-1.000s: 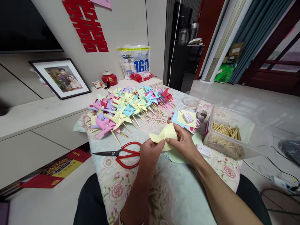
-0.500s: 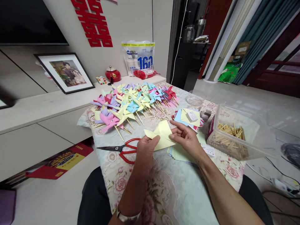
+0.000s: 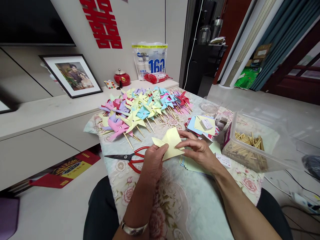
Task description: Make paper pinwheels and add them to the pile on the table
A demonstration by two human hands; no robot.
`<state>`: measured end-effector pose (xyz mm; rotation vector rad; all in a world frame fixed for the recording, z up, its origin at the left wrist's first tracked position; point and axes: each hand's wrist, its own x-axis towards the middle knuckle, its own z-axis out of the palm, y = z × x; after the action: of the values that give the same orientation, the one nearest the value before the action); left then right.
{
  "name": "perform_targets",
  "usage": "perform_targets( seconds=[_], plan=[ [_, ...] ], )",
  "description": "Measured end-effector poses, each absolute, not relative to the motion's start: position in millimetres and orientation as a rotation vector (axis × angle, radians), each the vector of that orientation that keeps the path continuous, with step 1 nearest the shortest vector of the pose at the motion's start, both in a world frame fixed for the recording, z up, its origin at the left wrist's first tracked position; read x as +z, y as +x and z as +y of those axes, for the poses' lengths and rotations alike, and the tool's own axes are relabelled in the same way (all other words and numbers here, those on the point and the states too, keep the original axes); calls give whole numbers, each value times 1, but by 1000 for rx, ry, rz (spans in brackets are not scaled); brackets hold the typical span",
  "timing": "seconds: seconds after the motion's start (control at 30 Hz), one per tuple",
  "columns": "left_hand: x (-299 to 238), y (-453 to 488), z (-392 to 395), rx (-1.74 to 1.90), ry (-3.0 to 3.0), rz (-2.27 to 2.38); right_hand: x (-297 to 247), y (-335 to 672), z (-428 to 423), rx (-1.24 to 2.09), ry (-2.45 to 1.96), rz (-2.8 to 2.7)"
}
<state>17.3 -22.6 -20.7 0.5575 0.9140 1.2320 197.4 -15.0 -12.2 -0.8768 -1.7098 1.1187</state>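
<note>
Both hands hold a pale yellow paper piece (image 3: 171, 142) with folded points, just above the flowered tablecloth (image 3: 180, 200). My left hand (image 3: 152, 160) pinches its left side. My right hand (image 3: 197, 150) pinches its right edge with thumb and fingers. Red-handled scissors (image 3: 130, 157) lie on the cloth just left of my left hand. A stack of cut paper squares (image 3: 192, 164) lies under my right hand.
Several finished paper pinwheels on sticks (image 3: 140, 110) are piled at the far side. A clear plastic box of wooden sticks (image 3: 247, 150) stands at the right. More coloured squares with a small card (image 3: 203, 125) lie behind my right hand. A framed photo (image 3: 72, 76) leans on the low cabinet.
The yellow paper piece has been turned a little between my hands and my right fingers have closed onto its right edge. The view has shifted slightly.
</note>
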Motion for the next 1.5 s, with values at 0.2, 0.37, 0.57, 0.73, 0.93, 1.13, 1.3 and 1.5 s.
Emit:
perform_targets(
  seconds=[0.2,0.37,0.57,0.73,0.93,1.13,1.3,1.5],
  plan=[
    [-31,20,-22,1250,609,962,-11,194,-15,1133,-876,-1728],
    [-28,24,-24,1228,659,1049,-9,191,-16,1078,-948,-1800],
    [-26,26,-23,1208,684,1105,-7,189,-16,986,-1074,-1842],
    [-29,27,-23,1197,691,1105,-8,186,-17,973,-1115,-1804],
    [-25,28,-25,1209,686,1093,-14,182,-18,905,-1160,-1786],
    [-27,29,-23,1213,676,1127,-18,181,-17,877,-1185,-1773],
    [-24,31,-24,1232,671,1135,-19,180,-16,840,-1228,-1779],
    [-23,31,-23,1239,660,1148,-20,180,-16,790,-1244,-1805]
  ],
)
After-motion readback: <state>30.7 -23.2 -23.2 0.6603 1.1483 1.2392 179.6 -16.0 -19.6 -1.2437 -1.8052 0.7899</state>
